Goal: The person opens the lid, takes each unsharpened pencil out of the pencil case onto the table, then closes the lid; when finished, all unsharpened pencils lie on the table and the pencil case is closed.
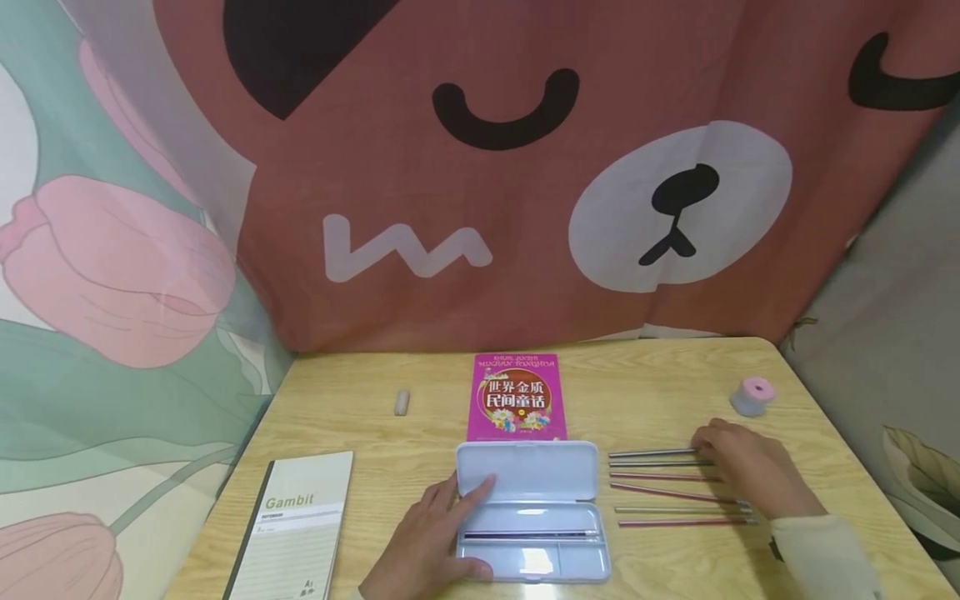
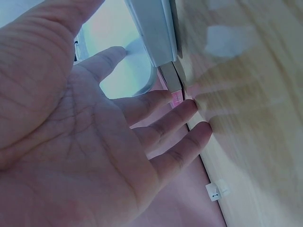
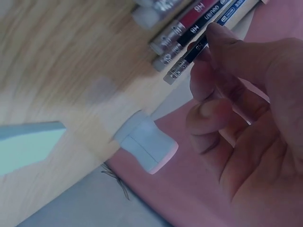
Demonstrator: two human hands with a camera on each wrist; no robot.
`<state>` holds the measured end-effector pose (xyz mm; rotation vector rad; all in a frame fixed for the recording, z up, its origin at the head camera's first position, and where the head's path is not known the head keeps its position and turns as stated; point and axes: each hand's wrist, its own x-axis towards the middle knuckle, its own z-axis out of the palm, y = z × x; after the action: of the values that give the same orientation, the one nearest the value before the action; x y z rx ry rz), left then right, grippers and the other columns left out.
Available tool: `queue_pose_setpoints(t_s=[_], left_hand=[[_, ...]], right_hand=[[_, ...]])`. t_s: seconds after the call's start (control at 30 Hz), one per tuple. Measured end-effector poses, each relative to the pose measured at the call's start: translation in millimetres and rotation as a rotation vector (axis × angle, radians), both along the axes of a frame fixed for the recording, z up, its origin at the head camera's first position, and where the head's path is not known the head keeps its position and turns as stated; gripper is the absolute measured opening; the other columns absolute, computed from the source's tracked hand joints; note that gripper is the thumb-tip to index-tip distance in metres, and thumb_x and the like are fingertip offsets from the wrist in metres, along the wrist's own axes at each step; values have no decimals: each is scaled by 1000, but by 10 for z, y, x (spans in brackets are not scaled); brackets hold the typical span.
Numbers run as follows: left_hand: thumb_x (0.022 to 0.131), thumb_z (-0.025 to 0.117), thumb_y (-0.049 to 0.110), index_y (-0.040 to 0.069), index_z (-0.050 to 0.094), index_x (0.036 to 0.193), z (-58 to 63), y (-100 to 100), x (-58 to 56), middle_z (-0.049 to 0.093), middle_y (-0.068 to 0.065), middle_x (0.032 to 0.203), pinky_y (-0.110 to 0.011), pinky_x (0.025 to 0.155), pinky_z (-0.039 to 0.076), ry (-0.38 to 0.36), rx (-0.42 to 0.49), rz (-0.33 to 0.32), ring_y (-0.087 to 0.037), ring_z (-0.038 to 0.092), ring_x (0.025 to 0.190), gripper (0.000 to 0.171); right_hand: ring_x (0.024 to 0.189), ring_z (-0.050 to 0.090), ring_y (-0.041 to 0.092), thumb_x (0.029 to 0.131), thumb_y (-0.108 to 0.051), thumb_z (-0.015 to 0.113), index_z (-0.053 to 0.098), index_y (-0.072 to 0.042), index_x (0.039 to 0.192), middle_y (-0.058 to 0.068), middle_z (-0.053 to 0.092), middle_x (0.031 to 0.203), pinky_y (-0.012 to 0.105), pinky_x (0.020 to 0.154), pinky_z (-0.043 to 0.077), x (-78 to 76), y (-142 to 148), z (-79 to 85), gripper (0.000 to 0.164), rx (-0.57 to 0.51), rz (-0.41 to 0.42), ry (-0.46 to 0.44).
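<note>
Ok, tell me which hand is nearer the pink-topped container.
Right. The right hand pinches a pencil just in front of the container; the left hand is farther left, at the open pencil case.

We see a bare left hand (image 2: pixel 90 127) filling much of the view, palm toward us, fingers spread, thumb running out past the top edge. Its index fingertip lies against the glossy interior of a pale blue, rounded-cornered case (image 2: pixel 150 33). The other fingertips point toward a light wood-grain surface (image 2: pixel 255 118), though we cannot tell whether they touch it. Just beyond the case we make out a pink strip (image 2: pixel 177 98); a small white block (image 2: pixel 213 191) sits near dusty pink cloth (image 2: pixel 180 198)
</note>
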<state>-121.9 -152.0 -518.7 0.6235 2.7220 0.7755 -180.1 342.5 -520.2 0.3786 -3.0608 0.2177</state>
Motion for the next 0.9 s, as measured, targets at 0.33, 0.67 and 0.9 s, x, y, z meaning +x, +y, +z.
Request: queue_pose_setpoints(t_s=[0.33,0.67,0.9], left_hand=[[81,90,61,48,33,173,2,9,-4,34,-16,179,-71,121,42,-33,11,5,-41,43,154,109],[81,91,59,44,34,173,10,1,9,36,-19,177,-71,120,43,2,16,-5,-41,45,153,109],[81,91,59,46,33,173,0,1,4,35,-18,178,-71,121,43,-10,12,3,-41,44,154,109]], right_hand=[[75,59,2,98,-9,81,79,-24,103,-13,66,92,31,57,52,40,-52,-22,16,-47,29,61],[63,47,-5,100,-39,83,73,-33,85,-24,55,73,24,54,43,220,-767,82,19,-138,118,60],[71,57,-5,99,-33,83,80,-30,93,-24,66,78,24,63,53,369,-1233,35,8,-229,293,-17]])
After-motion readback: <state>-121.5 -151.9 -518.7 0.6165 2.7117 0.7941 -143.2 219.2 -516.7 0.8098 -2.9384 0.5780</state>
